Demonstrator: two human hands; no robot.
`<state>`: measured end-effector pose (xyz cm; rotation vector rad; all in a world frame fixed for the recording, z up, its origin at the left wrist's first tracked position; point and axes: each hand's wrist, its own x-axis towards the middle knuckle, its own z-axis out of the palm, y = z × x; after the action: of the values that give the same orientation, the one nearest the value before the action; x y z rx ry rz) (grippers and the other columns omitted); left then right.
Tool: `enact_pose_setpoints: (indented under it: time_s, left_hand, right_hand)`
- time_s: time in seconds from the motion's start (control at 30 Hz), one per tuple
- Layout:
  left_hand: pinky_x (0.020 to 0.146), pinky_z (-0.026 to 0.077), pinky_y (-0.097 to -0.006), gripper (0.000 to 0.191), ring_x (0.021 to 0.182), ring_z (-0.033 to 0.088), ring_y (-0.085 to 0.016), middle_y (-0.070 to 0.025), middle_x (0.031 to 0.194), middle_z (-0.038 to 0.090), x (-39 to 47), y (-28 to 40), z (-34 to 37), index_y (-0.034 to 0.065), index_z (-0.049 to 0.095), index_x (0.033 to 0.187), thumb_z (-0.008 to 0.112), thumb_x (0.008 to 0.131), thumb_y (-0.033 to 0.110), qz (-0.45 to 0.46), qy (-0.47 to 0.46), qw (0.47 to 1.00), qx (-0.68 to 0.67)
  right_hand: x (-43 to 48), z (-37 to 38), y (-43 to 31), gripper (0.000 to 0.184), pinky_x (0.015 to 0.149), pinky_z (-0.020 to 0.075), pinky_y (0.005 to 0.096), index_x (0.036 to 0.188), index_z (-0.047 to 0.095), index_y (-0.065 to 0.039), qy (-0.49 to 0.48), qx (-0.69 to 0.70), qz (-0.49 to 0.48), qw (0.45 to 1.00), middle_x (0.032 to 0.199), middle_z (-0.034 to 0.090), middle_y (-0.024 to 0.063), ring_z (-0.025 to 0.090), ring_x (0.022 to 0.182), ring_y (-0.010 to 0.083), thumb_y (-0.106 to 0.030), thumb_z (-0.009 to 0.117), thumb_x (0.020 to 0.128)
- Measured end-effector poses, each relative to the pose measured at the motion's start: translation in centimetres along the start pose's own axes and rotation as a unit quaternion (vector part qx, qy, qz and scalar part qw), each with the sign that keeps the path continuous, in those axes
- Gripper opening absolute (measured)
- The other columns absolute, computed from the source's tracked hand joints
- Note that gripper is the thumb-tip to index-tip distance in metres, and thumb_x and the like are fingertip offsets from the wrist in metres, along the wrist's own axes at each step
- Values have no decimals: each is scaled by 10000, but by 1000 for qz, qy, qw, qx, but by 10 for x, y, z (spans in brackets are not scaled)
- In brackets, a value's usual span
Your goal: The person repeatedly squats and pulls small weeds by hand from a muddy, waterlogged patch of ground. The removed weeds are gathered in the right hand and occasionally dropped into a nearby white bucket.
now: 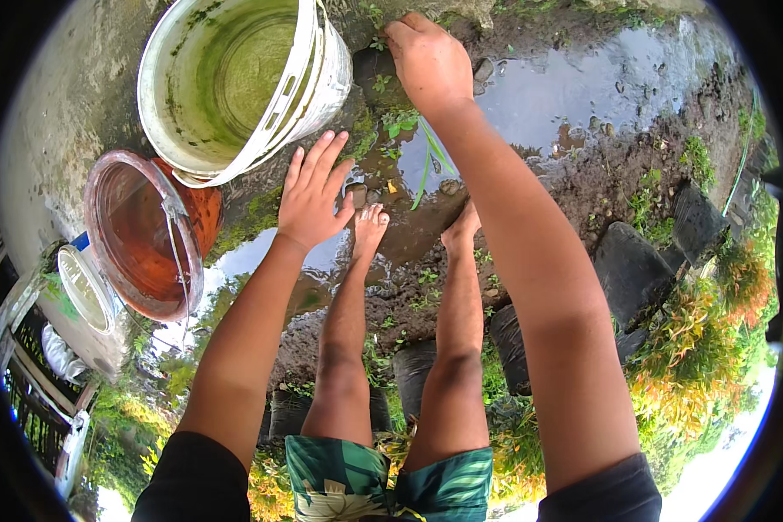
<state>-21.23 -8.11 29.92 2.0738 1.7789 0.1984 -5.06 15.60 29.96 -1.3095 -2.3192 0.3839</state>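
Observation:
My left hand (315, 191) is spread with its fingers apart, just below the rim of a large white bucket (329, 85) with greenish water or algae inside. Nothing is held in it. Farther up, my right hand (430, 62) is curled with its fingertips together near small weeds at the edge of the concrete; whether something is pinched there is hidden. Green grass-like blades (425, 163) hang below its wrist over muddy water. A small leafy weed (399, 122) grows between the bucket and the right wrist.
A red-brown bucket (196, 215) with liquid and a smaller white pail (85, 290) stand at left on concrete. A muddy puddle (561, 91) spreads at upper right, around my bare feet. Black plant bags (629, 271) with leafy plants line the bank. Stones and mossy edging lie beside the water.

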Motion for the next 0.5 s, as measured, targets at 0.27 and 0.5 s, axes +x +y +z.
enact_pose_setpoints:
  time_s: [0.27,0.5]
  left_hand:
    - [1327,202,-523,439,1629,268,-246,-49,1737,343,1,2,-10,112,661,1346,666,922,226,-9,-19,999,-39]
    - [1304,231,-566,355,1576,378,-284,-81,1654,454,-2,-1,-14,116,670,1271,645,920,160,-8,58,998,-31]
  right_hand:
    - [0,-29,11,151,685,588,301,1157,756,-13,-58,317,315,893,970,747,42,699,774,102,-73,683,1040]
    - [-25,3,-57,806,1089,477,508,1369,562,49,-18,65,418,906,1465,525,221,509,1356,409,-423,905,813]
